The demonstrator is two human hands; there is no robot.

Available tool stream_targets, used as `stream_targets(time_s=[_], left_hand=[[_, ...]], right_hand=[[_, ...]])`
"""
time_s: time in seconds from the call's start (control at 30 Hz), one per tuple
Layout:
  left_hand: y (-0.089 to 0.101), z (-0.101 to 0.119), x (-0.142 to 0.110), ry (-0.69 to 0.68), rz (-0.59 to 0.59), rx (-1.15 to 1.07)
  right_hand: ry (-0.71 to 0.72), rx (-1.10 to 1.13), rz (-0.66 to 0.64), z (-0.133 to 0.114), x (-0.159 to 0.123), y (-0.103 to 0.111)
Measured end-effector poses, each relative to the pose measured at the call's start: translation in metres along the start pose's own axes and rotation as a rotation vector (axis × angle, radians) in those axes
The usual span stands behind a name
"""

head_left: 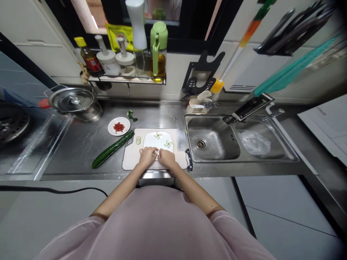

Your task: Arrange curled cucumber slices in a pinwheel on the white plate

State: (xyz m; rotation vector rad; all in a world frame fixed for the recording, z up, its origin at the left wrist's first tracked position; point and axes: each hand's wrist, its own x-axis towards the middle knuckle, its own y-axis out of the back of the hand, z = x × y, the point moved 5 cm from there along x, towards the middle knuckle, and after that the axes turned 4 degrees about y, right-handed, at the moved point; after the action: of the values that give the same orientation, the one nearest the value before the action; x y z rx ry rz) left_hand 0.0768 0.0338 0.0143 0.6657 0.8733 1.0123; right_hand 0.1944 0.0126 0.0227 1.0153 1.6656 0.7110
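My left hand [148, 156] and my right hand [166, 158] meet over the near edge of a white square plate [163, 136]. Their fingers are closed around small pale-green cucumber slices [157, 154], mostly hidden by the fingertips. Farther back on the plate, two pinwheels of cut slices are laid out, one cucumber pinwheel [157, 135] at the back and another [168, 144] at the right. The plate rests on a pale cutting board [131, 157]. A short stack of cucumber slices [138, 140] lies on the board's left. At its right is a knife with a black handle [189, 159].
A long cucumber [112, 150] lies left of the board, its tip at the board's edge. Behind it are a small plate of chopped red pieces [113, 130] and green scraps [131, 115]. A lidded pot [90, 112] stands back left; the sink [214, 153] is right.
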Motion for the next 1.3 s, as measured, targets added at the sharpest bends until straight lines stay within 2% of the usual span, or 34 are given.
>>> stream_targets(time_s=[0.23,0.43,1.07,1.3], left_hand=[[0.004,-0.002,0.000,-0.076,0.039,0.020],[0.003,-0.003,0.003,-0.134,0.024,0.037],[0.002,-0.010,-0.001,-0.060,0.076,-0.017],[0.000,-0.008,-0.002,-0.100,0.077,0.029]], right_hand=[[0.106,0.009,0.121,0.002,-0.012,0.001],[0.122,-0.029,0.091,-0.002,-0.016,-0.004],[0.146,-0.053,0.090,-0.001,-0.013,-0.007],[0.174,-0.081,0.100,-0.002,-0.014,-0.012]])
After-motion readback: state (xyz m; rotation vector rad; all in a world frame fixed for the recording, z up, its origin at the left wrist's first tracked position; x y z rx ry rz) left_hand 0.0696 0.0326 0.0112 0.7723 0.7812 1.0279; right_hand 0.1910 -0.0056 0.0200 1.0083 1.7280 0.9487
